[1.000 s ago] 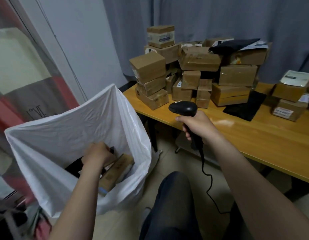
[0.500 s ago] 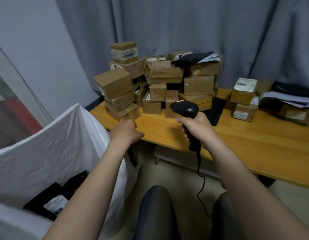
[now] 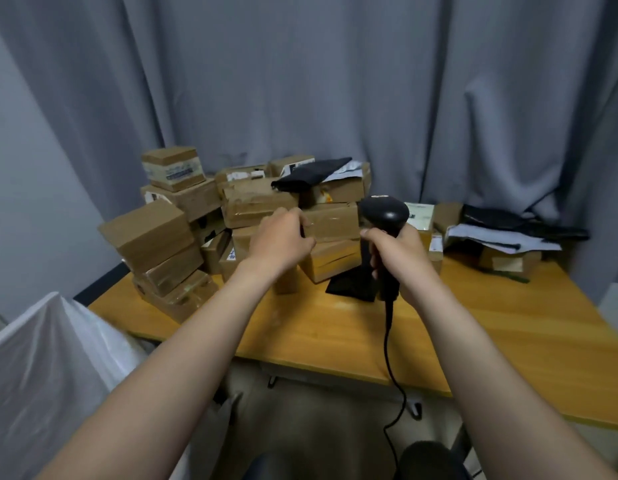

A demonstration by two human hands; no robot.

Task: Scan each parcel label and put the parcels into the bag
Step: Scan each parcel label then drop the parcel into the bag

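Right hand grips a barcode scanner over mid-worktop. Left hand meets the parcel stack at the back-left corner, grip unclear. Bare wood lines the front edge; the white bag sits beside the left edge.

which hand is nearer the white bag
Left. The left hand is at the parcel pile, up and right of the bag; the right hand, gripping the scanner, is farther right.

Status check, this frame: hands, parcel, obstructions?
Left hand at taped brown cardboard box mid-stack, grip unclear. Right hand grips black corded barcode scanner. More boxes sit above and below that box.
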